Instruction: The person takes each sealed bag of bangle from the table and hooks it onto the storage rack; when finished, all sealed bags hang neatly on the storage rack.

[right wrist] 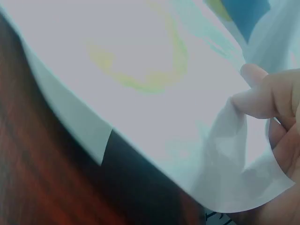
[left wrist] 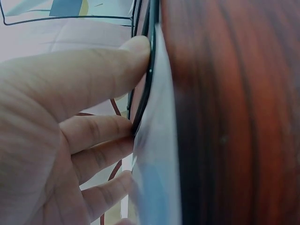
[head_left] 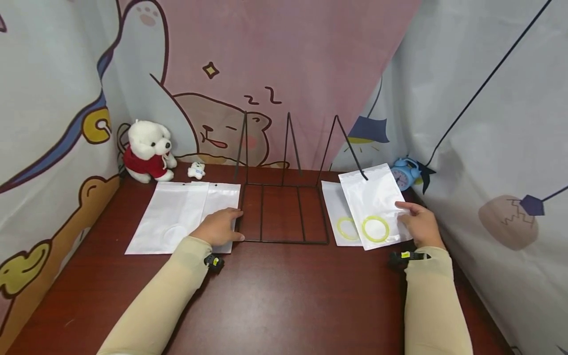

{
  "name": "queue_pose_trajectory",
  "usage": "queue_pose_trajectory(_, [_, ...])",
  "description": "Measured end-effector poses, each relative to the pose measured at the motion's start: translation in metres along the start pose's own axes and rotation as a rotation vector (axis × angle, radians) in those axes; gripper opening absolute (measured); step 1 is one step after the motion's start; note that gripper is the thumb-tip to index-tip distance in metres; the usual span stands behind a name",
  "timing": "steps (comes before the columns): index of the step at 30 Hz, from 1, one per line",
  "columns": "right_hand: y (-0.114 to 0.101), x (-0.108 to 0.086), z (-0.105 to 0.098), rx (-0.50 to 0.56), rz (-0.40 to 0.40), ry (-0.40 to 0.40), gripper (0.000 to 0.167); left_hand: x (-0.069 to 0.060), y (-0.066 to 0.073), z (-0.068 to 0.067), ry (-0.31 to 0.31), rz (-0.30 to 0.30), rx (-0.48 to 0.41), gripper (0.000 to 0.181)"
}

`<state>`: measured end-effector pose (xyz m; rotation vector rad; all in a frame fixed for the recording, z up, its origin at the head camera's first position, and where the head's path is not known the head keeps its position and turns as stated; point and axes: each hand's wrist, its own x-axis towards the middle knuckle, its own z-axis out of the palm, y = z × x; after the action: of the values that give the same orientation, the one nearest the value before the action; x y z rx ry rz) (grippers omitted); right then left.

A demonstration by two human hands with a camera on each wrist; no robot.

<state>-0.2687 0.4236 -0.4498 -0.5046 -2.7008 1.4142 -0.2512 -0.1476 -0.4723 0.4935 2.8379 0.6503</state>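
My left hand (head_left: 218, 227) touches the left side wire of a black wire rack (head_left: 261, 217) on the table, thumb and fingertips resting along it in the left wrist view. A white flat bag (head_left: 381, 197) with a yellow ring mark is pinched at its right edge by my right hand (head_left: 421, 226). It sits tilted, its upper part meeting the tip of the rack's right prong; whether the wire passes through it I cannot tell. Partly beneath lies another white bag (head_left: 334, 207) with a yellow ring. Left of the rack, white bags (head_left: 177, 212) overlap, partly under my left hand.
A white plush dog (head_left: 148, 150) in red stands at the back left, with a small white figurine (head_left: 196, 170) beside it. At the back right is a blue alarm clock (head_left: 405, 173). Printed curtains (head_left: 310, 49) enclose the table on three sides.
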Motion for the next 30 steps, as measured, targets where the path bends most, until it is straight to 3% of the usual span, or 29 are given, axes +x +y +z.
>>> queue_pose_trajectory(7, [-0.006, -0.001, 0.005, 0.107, 0.063, 0.019, 0.047, 0.000, 0.002, 0.000, -0.007, -0.009, -0.002, 0.078])
queue_pose_trajectory(11, [-0.010, -0.002, 0.007, 0.113, 0.072, 0.023, 0.047, 0.000, 0.003, 0.000, -0.010, -0.004, -0.004, 0.078])
queue_pose_trajectory(27, [-0.021, -0.010, 0.013, 0.167, -0.044, 0.042, 0.043, -0.003, 0.001, 0.000, 0.003, 0.000, 0.003, 0.078])
queue_pose_trajectory(30, [-0.024, -0.011, 0.013, 0.230, -0.080, 0.046, 0.042, -0.002, 0.001, -0.001, 0.007, 0.007, 0.004, 0.078])
